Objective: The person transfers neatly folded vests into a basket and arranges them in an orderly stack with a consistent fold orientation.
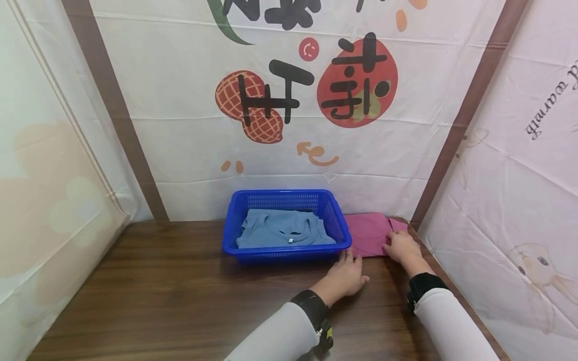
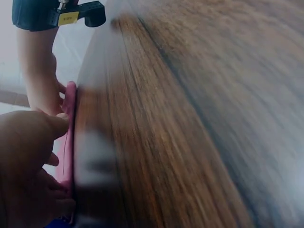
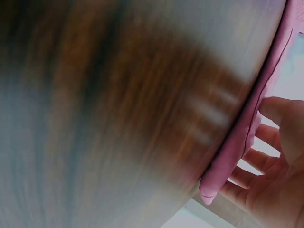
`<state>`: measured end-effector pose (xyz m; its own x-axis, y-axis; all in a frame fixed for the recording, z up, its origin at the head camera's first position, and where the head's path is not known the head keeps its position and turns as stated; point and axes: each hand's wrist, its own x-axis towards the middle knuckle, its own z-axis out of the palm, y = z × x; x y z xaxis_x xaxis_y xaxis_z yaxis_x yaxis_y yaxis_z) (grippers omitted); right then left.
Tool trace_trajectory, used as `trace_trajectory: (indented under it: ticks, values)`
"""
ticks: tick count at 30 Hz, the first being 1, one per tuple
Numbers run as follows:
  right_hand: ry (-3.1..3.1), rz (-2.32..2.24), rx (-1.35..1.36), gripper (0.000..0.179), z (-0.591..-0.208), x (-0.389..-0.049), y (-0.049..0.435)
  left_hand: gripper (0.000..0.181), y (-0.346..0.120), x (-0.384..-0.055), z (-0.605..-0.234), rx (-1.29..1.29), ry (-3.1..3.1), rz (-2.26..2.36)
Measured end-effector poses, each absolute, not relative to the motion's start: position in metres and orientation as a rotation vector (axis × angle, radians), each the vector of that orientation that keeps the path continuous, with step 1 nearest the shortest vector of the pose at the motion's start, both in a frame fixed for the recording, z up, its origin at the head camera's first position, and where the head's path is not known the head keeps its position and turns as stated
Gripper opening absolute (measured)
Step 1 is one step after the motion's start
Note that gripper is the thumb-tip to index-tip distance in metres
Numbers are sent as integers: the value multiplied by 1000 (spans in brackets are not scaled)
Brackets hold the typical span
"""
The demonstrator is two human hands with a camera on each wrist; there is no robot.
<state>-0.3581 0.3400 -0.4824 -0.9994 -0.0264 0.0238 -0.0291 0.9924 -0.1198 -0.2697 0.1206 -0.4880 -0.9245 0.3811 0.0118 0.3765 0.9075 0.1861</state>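
Note:
A folded pink garment (image 1: 368, 233) lies flat on the table, its left end overlapped by the blue basket (image 1: 271, 251) in the head view. On its right end rests my right hand (image 1: 404, 248); in the right wrist view the spread fingers and thumb touch the edge of the pink fabric (image 3: 251, 111). My left hand (image 1: 344, 277) reaches toward the basket's front right corner with relaxed fingers, close to the garment's front edge. Inside the basket sits a folded blue-grey shirt (image 1: 280, 228), neckline facing up, with a small white label.
The brown wooden table (image 1: 158, 291) meets a printed white cloth wall (image 1: 189, 165) right behind the basket. Another cloth wall (image 1: 506, 210) stands close to my right arm. Something dark shows behind the blue-grey shirt in the basket.

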Motion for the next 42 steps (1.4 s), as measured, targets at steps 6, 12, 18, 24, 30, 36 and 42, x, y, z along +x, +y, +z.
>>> trace_trajectory:
  ticks: [6,12,18,24,30,36,42]
  values:
    - [-3122,215,64,57,-483,-357,348,63,133,-275,-490,521,3128,215]
    - [-3140,214,80,57,-478,-355,351,71,144,-278,-489,494,3198,6]
    - [-3148,187,96,58,-475,-353,351,48,147,-283,-495,508,3205,-141]
    - [-3138,157,84,61,-481,-356,350,29,145,-282,-490,628,3208,-289]
    - [-3150,167,65,62,-483,-351,354,28,142,-284,-487,740,3189,-282]
    - [-3170,188,58,64,-480,-344,359,26,138,-284,-483,780,3172,-221]
    - [-3169,228,61,62,-480,-337,360,26,131,-283,-479,794,3150,-183]
